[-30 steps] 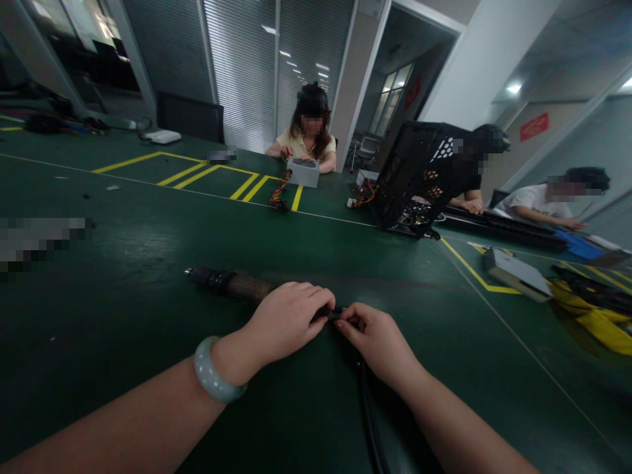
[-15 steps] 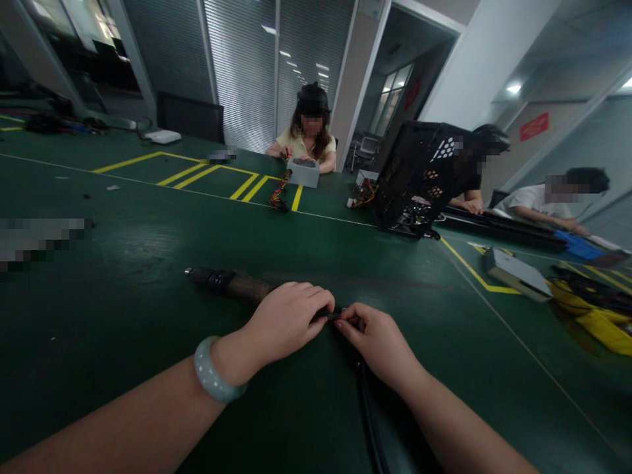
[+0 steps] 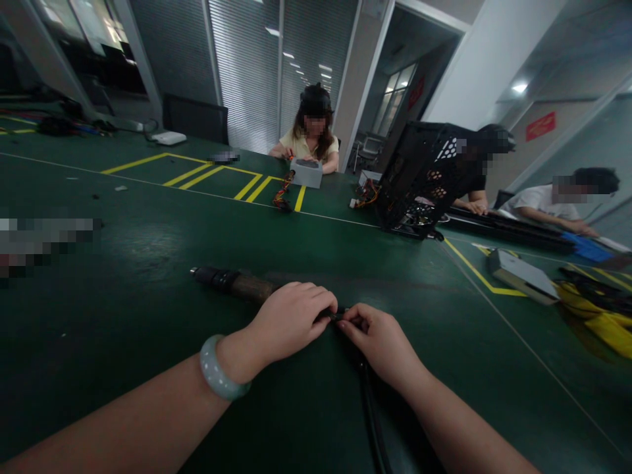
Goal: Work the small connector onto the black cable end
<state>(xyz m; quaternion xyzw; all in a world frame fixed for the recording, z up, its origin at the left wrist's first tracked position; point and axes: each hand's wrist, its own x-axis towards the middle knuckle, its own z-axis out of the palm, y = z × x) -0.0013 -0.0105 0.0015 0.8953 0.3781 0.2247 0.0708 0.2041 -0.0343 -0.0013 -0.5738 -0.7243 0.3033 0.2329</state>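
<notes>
What looks like an electric screwdriver (image 3: 249,286), with a black collar, a metal tip and a worn brown body, lies on the green table pointing left. My left hand (image 3: 293,319) is closed over its rear end and hides that part. Right beside it, my right hand (image 3: 378,336) pinches the end of a black cable (image 3: 371,401) where it meets the tool. The fingertips of both hands almost touch, and the joint between them is mostly hidden. From under my right hand the cable runs down toward the near edge of the picture.
A black computer case (image 3: 415,178) stands at the back right, with a grey metal box (image 3: 523,275) and yellow cloth (image 3: 612,329) further right. Across the table a person handles a power supply (image 3: 307,174) with loose wires. Two more people work at the right.
The whole view has shifted slightly, so things sit a little further right. Both hands keep the same grip on the tool and cable.
</notes>
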